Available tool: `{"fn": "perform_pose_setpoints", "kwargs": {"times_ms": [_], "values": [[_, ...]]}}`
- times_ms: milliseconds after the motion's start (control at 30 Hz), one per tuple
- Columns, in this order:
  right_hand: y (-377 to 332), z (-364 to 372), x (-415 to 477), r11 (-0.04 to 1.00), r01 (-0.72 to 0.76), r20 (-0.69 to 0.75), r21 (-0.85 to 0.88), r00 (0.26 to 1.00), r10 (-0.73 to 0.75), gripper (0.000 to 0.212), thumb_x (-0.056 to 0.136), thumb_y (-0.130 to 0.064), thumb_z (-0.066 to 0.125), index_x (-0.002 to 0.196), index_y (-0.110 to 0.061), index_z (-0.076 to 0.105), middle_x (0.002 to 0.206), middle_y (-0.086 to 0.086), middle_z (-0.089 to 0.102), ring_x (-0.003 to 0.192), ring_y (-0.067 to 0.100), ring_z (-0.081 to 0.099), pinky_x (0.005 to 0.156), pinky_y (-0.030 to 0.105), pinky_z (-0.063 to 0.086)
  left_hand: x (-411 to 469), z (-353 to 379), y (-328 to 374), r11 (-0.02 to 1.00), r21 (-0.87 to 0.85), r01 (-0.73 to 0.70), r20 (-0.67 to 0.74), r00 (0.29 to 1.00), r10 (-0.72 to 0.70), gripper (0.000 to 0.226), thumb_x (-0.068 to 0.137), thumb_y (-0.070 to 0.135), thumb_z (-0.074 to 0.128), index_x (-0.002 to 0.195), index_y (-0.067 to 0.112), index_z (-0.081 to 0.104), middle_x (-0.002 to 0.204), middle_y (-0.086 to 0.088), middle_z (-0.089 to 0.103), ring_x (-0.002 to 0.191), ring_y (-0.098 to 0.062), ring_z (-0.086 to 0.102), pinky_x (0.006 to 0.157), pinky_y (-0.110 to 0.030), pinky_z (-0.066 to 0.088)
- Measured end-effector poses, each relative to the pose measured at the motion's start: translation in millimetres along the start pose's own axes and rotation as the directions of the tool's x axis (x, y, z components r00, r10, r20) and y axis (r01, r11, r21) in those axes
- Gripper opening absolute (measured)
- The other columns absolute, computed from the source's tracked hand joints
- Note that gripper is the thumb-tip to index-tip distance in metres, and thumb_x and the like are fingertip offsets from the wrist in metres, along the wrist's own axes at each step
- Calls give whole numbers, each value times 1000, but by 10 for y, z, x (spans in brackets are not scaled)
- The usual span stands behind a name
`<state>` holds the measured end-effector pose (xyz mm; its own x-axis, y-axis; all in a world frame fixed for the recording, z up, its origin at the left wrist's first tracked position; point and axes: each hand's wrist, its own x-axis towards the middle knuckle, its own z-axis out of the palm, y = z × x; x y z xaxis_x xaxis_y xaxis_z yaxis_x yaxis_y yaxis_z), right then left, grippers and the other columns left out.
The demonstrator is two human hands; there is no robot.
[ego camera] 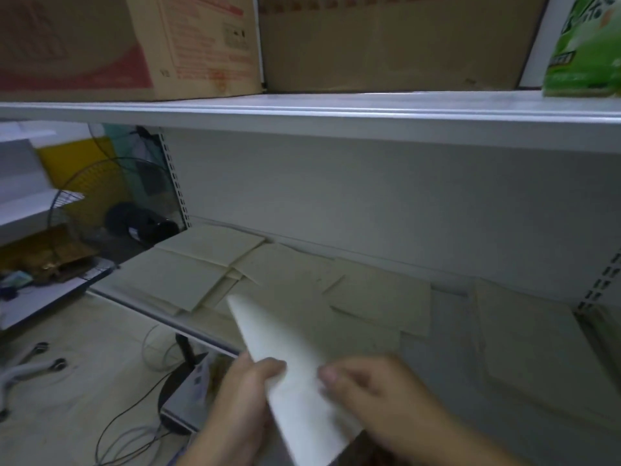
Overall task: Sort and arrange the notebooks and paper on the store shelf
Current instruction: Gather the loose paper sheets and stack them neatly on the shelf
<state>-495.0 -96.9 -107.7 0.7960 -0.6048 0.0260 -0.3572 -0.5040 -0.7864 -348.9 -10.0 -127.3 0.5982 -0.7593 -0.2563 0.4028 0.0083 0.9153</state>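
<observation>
A white stack of paper (268, 338) is held edge-up in front of the middle shelf (208, 334). My left hand (242, 398) grips its left side, thumb over the front face. My right hand (379, 395) holds its right side, fingers curled on the sheet. Several beige notebooks and sheets (208, 250) lie flat and overlapping on the shelf, from the back left (168, 280) across the middle (379, 297) to the right (531, 348).
The upper shelf (302, 109) carries two cardboard boxes (127, 45) (393, 45) and a green packet (588, 45). To the left stands a fan (100, 203) beside a low rack; cables (127, 418) and a dark base (181, 388) lie on the floor.
</observation>
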Motion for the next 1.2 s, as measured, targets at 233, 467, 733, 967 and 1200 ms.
{"fn": "perform_pose_setpoints", "kwargs": {"times_ms": [233, 467, 733, 967, 1200], "values": [[344, 33, 774, 947, -245, -203, 207, 936, 287, 13, 91, -30, 56, 81, -28, 64, 86, -2, 68, 84, 19, 67, 75, 33, 53, 313, -695, 307, 991, -135, -3, -15, 1000, 1, 30, 92, 5, 46, 118, 12, 59, 105, -17, 71, 94, -40, 66, 78, -48, 51], [-10, 377, 1052, 767, -225, 118, 601, 974, 194, 16, 79, -14, 64, 91, -24, 65, 78, -8, 72, 66, 8, 67, 57, 19, 49, 602, -943, 331, 977, -209, 36, 61, 998, -23, 27, 93, 5, 45, 115, 12, 59, 103, -17, 71, 95, -40, 65, 76, -48, 50], [-145, 152, 1395, 946, -168, 76, 279, 985, 153, 22, 91, -10, 60, 106, -25, 66, 63, -15, 68, 55, -3, 59, 58, 16, 44, 876, -1459, 411, 942, -321, 99, 523, 848, 89, 83, 90, 67, 13, 151, 11, 14, 156, -15, 20, 145, -31, 16, 116, -49, 7], [-541, 86, 1502, 956, 104, 376, -274, 927, 7, 33, 89, -14, 60, 120, -25, 64, 91, -23, 66, 80, -9, 60, 68, 9, 42, 1364, -1634, 554, 951, 159, 265, 723, 625, -295, 88, 51, 59, 83, 114, 0, 67, 96, -15, 72, 82, -22, 70, 69, -29, 55], [-698, 296, 1670, 868, 218, 428, -446, 904, -7, 34, 90, -23, 58, 124, -26, 61, 124, -10, 62, 103, 1, 60, 77, 6, 38, 1517, -1674, 841, 675, 736, 46, 566, 505, -652, 60, 56, 24, 88, 111, 12, 67, 101, -10, 67, 88, -27, 63, 69, -28, 57]]}}
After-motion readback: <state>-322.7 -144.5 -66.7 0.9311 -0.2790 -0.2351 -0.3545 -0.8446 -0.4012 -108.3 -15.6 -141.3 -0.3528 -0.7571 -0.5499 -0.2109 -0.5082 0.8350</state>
